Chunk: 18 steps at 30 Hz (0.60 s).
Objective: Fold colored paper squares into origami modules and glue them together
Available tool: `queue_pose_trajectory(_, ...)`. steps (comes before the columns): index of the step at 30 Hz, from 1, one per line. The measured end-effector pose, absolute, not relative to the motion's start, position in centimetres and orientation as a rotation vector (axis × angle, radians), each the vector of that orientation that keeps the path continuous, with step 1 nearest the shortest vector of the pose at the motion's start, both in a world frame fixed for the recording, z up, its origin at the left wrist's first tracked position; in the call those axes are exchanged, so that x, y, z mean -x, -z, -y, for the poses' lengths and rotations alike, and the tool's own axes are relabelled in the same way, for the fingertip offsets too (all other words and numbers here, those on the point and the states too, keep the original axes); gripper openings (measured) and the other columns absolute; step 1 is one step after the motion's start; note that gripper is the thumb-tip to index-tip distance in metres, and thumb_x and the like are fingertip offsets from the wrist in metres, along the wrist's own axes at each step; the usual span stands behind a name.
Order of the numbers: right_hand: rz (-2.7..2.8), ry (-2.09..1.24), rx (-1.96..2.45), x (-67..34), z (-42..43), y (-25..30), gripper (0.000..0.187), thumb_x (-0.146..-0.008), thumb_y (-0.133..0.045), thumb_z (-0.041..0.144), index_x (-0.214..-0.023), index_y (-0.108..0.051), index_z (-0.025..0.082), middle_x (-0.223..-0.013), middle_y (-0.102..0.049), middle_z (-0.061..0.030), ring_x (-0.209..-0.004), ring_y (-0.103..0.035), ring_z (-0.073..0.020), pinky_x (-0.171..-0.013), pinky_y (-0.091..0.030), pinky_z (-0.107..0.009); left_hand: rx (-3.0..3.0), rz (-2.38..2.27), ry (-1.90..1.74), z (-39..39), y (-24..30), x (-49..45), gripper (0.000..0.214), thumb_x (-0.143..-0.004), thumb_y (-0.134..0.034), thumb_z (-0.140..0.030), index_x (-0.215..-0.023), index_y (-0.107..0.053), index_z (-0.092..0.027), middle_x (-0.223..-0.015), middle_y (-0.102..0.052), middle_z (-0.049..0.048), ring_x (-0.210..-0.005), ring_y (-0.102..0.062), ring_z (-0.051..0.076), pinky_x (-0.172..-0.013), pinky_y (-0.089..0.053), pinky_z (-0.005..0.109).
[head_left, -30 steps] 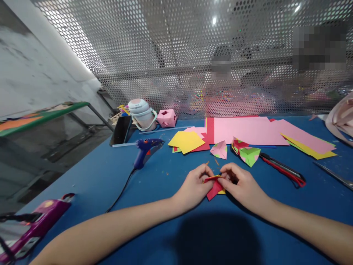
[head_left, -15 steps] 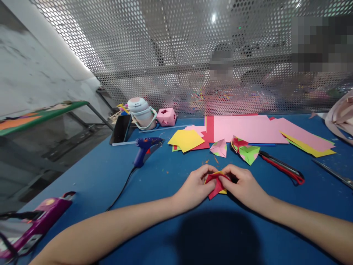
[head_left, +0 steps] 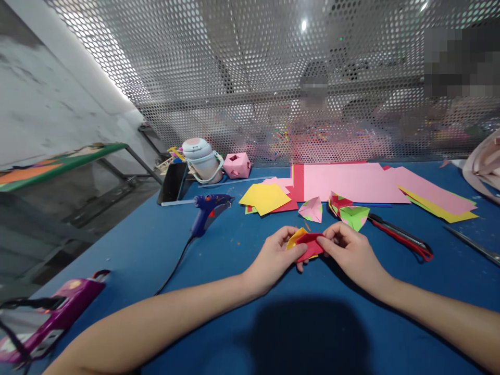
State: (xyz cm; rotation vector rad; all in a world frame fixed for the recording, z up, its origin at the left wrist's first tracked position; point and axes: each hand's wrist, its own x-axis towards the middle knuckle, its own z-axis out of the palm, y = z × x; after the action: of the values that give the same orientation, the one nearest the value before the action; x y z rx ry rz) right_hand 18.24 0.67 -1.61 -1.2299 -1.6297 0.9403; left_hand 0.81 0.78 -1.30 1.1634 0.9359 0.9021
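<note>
Between my two hands is a folded red and yellow paper piece [head_left: 311, 246], held above the blue table. My left hand [head_left: 275, 256] is closed on its left side, thumb on the red face and fingers curled behind. My right hand [head_left: 350, 255] pinches its right edge between thumb and fingers. Just beyond lie a pink folded paper piece [head_left: 311, 210] and a green and pink folded piece [head_left: 354, 216], with a red one [head_left: 339, 202] touching it. Parts of the held paper are hidden by my fingers.
A blue glue gun [head_left: 207, 211] lies to the left, its cord running toward me. Yellow paper sheets [head_left: 264, 198] and large pink sheets [head_left: 347, 182] sit at the back. A red-handled box cutter [head_left: 402, 237] is on the right; a purple power strip [head_left: 58, 317] is far left.
The paper has turned in my hands, showing a flatter red face and more yellow at its upper left. My right hand has shifted slightly right, to its edge.
</note>
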Motion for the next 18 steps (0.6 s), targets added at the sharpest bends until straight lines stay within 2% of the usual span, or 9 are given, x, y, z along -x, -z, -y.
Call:
queue_pose_trajectory(6, 1.587, -0.87, 1.299, -18.73, -1.28, 1.55, 0.019, -0.08, -0.057, 0.032, -0.068, -0.05, 0.02, -0.057, -0.051, 0.0039, -0.052, -0.049, -0.0113, -0.049, -0.039, -0.023, -1.133, -0.941, -0.93, -1.12, 1.67, -0.57, 0.025, -0.075, -0.062, -0.029, -0.091, -0.049, -0.014, -0.068, -0.058, -0.0018, -0.051, -0.054, 0.008, -0.053, -0.044, 0.022)
queue_pose_trajectory(11, 1.734, -0.831, 1.217, -18.45, -1.08, 1.55, 0.016, -0.08, -0.056, 0.028, -0.067, -0.05, 0.02, -0.059, -0.05, 0.0038, -0.052, -0.046, -0.0105, -0.048, -0.036, -0.022, -1.27, -0.972, -0.832, -0.81, 1.25, -0.64, 0.028, -0.079, -0.058, -0.033, -0.098, -0.055, -0.013, -0.066, -0.055, -0.0032, -0.048, -0.048, 0.007, -0.051, -0.041, 0.021)
queue_pose_trajectory(13, 1.802, -0.836, 1.178, -18.24, -0.91, 1.43, 0.017, -0.079, -0.056, 0.026, -0.065, -0.05, 0.02, -0.058, -0.049, 0.0039, -0.052, -0.045, -0.0102, -0.047, -0.035, -0.022, -1.394, -1.01, -0.811, -0.65, 1.03, -0.65, 0.026, -0.078, -0.059, -0.031, -0.097, -0.058, -0.013, -0.073, -0.057, -0.0016, -0.055, -0.05, 0.008, -0.056, -0.043, 0.022)
queue_pose_trajectory(16, 1.847, -0.862, 1.163, -17.99, -0.69, 1.32, 0.018, -0.078, -0.057, 0.025, -0.062, -0.05, 0.02, -0.057, -0.049, 0.0043, -0.052, -0.043, -0.0099, -0.047, -0.034, -0.022, -1.588, -1.046, -0.792, -0.54, 0.93, -0.59, 0.022, -0.079, -0.058, -0.028, -0.095, -0.062, -0.014, -0.085, -0.062, 0.0018, -0.077, -0.055, 0.013, -0.071, -0.044, 0.023)
queue_pose_trajectory(18, 1.843, -0.881, 1.18, -17.92, -0.6, 1.37, 0.019, -0.078, -0.058, 0.025, -0.062, -0.051, 0.019, -0.057, -0.048, 0.0046, -0.052, -0.043, -0.0097, -0.047, -0.034, -0.021, -1.655, -1.056, -0.759, -0.56, 0.97, -0.53, 0.022, -0.08, -0.055, -0.028, -0.096, -0.063, -0.015, -0.087, -0.064, 0.0027, -0.082, -0.056, 0.015, -0.076, -0.043, 0.024)
